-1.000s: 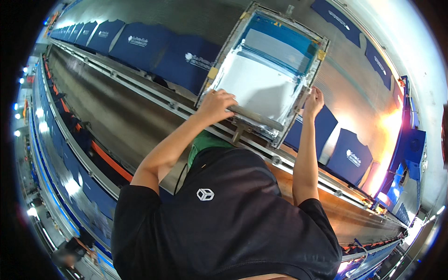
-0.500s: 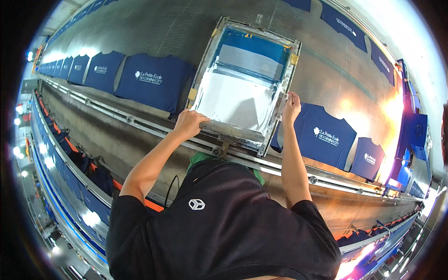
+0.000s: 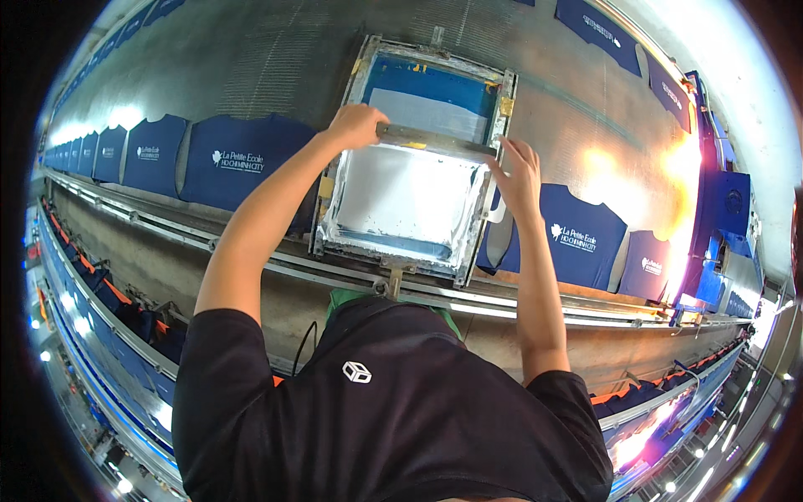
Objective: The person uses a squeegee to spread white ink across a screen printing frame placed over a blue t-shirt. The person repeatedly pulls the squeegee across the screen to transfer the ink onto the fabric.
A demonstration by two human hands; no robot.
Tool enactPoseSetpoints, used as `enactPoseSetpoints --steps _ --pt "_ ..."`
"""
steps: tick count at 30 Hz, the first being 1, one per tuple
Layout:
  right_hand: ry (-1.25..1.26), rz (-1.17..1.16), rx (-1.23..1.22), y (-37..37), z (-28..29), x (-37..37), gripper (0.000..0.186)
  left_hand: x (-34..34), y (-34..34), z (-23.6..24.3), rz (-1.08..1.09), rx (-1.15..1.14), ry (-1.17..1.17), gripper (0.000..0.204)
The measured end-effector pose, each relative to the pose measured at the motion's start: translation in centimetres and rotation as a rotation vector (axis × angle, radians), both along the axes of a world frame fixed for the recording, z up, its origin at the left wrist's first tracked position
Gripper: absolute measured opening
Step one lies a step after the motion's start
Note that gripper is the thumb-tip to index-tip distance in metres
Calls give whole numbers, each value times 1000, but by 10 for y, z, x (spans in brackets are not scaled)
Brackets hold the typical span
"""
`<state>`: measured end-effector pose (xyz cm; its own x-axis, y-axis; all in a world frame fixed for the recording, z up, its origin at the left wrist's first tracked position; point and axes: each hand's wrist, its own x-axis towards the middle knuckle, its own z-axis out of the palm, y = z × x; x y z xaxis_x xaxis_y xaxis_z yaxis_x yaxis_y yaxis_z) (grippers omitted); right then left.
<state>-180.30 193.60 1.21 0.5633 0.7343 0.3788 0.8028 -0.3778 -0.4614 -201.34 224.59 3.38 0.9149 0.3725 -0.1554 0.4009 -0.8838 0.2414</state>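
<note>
Squeegee (image 3: pixel 437 141) moved up screen (image 3: pixel 427 80); L grip (image 3: pixel 355 127) holds L end, can't tell R grip (image 3: pixel 519 174).

A screen-printing workshop for garments, of factory scale, is indicated. A long printing table (image 3: pixel 552 121) is bordered by a metal guide rail (image 3: pixel 280 266). Navy shirt panels (image 3: pixel 238 159) are laid in rows along both sides of it, many marked with white prints. A framed printing screen (image 3: pixel 431 107) is set on the table, with white ink (image 3: pixel 408 191) spread over its mesh and a squeegee (image 3: pixel 435 140) laid across. Further navy pieces are seen at the left on a second table (image 3: pixel 88 347). A blue-housed machine (image 3: pixel 733 202) is noted at the right, beside an orange glow.
</note>
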Motion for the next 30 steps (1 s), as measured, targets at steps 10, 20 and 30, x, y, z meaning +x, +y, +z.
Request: enactPoseSetpoints --steps 10,20,30 --pt "197 -8 -338 41 -21 -4 34 7 -16 -3 7 66 50 27" --pt "152 70 -121 -66 -49 -163 35 -164 -141 -33 95 19 -107 40" --pt "400 188 -302 -70 11 -143 25 -157 -130 6 -32 -49 28 39"
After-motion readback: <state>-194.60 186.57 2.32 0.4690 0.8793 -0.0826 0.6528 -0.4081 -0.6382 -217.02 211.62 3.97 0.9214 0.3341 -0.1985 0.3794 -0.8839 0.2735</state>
